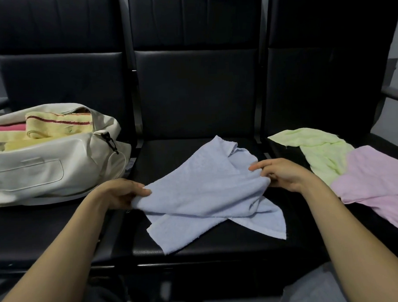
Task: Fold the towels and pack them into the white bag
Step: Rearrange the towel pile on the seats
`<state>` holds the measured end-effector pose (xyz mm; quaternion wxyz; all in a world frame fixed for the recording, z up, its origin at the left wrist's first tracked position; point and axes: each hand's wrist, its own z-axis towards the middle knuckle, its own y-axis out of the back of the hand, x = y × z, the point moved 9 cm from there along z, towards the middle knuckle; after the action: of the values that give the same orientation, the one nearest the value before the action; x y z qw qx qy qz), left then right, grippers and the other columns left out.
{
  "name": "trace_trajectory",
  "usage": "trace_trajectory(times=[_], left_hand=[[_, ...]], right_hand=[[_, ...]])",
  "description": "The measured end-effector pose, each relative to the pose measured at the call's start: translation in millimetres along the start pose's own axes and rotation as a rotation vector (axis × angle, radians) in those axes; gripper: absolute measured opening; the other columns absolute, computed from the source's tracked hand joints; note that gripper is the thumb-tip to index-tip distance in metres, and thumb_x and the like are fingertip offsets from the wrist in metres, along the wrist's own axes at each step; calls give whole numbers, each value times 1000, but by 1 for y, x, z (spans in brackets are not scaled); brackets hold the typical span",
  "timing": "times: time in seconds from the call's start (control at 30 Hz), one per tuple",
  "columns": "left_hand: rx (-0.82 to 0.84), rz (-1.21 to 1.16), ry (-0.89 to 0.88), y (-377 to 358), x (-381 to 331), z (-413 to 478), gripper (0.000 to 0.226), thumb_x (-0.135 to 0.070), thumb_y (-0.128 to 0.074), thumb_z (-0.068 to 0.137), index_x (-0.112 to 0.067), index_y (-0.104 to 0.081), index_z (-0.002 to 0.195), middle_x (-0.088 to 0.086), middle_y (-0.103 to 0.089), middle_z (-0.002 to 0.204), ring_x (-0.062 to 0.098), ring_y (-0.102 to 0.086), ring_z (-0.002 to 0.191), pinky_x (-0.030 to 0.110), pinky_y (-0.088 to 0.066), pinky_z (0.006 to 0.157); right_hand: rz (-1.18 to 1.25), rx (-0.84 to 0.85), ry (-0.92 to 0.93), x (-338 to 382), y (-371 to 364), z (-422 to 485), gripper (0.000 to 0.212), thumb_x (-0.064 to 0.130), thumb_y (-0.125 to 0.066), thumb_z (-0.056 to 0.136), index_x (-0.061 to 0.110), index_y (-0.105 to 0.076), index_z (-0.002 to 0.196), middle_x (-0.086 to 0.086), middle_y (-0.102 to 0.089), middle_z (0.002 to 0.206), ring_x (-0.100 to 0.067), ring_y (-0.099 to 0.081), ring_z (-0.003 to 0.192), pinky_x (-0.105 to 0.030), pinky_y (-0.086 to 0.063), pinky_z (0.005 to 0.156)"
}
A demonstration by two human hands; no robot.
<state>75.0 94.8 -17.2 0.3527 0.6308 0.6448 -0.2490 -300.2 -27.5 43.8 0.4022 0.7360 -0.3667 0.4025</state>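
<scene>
Head, towel (204, 191) between left hand (120, 194), right hand (282, 174)

bag (47, 172) left, packed towels (57, 126) in it, perhaps three; two overlapping towels (361, 181) right.

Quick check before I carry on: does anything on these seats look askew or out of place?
Nothing damaged or spilled. The light blue terry towel, held by the left hand and right hand, is twisted, its lower ends crossing. The pale green towel and pink towel lie unfolded, overlapping, on the right-hand black seat.
</scene>
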Motion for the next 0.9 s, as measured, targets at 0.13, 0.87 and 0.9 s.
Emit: trace_trajectory(times=[0.13,0.87,0.9], left_hand=[[-71,109,36,0,9,-2,9,-7,-71,81,-1,-64,82,14,-71,78,23,-67,68,30,-55,59],[-303,528,-89,-16,-8,12,41,-41,-77,77,-4,-66,93,10,-66,97,25,-61,89,31,-48,72],[-272,522,-93,-22,-11,11,32,-35,-76,79,-8,-63,89,10,-64,95,26,-60,89,31,-47,72]], right_hand=[[-97,-10,-41,-10,0,1,38,-7,-46,83,10,-74,102,-2,-55,75,-14,-52,73,-29,-50,77],[-472,-188,7,-15,21,13,12,2,-64,81,14,-67,81,-7,-64,94,-23,-60,92,-32,-49,77],[-473,-199,7,-15,21,13,13,3,-65,81,15,-65,82,-7,-63,94,-23,-59,90,-31,-48,74]])
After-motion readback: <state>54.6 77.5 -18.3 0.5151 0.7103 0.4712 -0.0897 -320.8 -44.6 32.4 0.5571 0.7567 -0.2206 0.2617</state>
